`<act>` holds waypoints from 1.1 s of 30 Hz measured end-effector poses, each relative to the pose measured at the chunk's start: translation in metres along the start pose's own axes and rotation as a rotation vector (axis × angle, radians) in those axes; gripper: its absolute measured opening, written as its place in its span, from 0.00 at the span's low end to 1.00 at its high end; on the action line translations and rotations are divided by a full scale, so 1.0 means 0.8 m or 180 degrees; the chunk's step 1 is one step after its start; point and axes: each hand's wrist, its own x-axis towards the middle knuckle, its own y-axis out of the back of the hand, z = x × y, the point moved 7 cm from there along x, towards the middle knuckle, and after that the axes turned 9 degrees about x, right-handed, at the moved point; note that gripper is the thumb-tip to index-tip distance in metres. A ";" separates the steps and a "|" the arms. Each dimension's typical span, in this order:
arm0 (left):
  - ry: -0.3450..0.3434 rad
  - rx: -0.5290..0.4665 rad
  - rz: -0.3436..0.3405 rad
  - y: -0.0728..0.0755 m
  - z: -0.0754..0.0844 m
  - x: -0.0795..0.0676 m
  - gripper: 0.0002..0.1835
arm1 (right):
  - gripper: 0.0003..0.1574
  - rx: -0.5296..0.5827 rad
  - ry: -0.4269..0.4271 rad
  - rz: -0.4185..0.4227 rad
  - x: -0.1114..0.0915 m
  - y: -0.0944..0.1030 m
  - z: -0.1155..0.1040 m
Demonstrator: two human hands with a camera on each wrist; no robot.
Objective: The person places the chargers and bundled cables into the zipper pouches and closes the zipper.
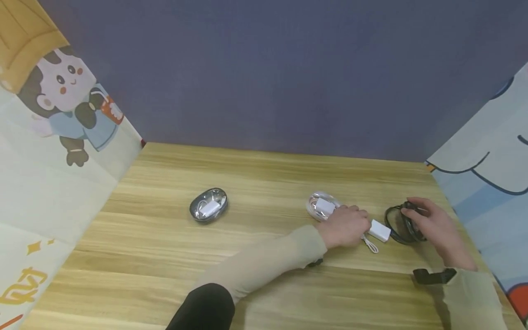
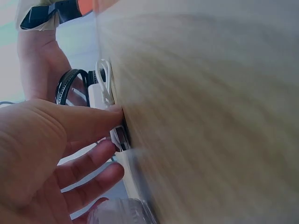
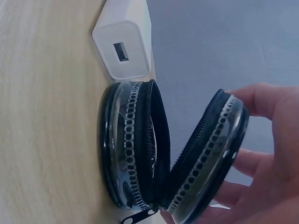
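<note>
My left hand (image 1: 346, 225) is down on the table, its thumb and fingers around a white cable (image 1: 370, 244). A loop of this cable sticks out past the hand, and a metal USB plug (image 2: 122, 138) shows below the thumb. Just right of that hand lies a white charger block (image 1: 379, 230), its USB port facing the right wrist camera. My right hand (image 1: 441, 229) holds up the lid of a small round zip case (image 3: 133, 149) with clear walls and black trim. The case stands unzipped, its lid tilted back; how much lies inside is hidden.
Beside the left hand lies a clear round case (image 1: 312, 208) with a white block in it. Farther left sits a closed black-trimmed case (image 1: 209, 205) with a white charger inside. A dark blue panel (image 1: 264, 78) rises behind the wooden table (image 1: 144, 256); printed sheets flank it.
</note>
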 end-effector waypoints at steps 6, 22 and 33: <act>-0.0002 -0.0066 -0.0018 0.001 0.002 0.001 0.03 | 0.39 0.0080 -0.0038 0.0055 0.002 0.001 0.005; 0.0075 -0.0091 -0.0206 0.004 0.008 -0.003 0.09 | 0.42 0.0032 0.0026 -0.0182 -0.003 0.002 0.004; 0.0037 -0.0208 -0.0112 0.011 0.010 -0.005 0.10 | 0.39 0.0132 0.0107 -0.0144 -0.001 0.007 0.005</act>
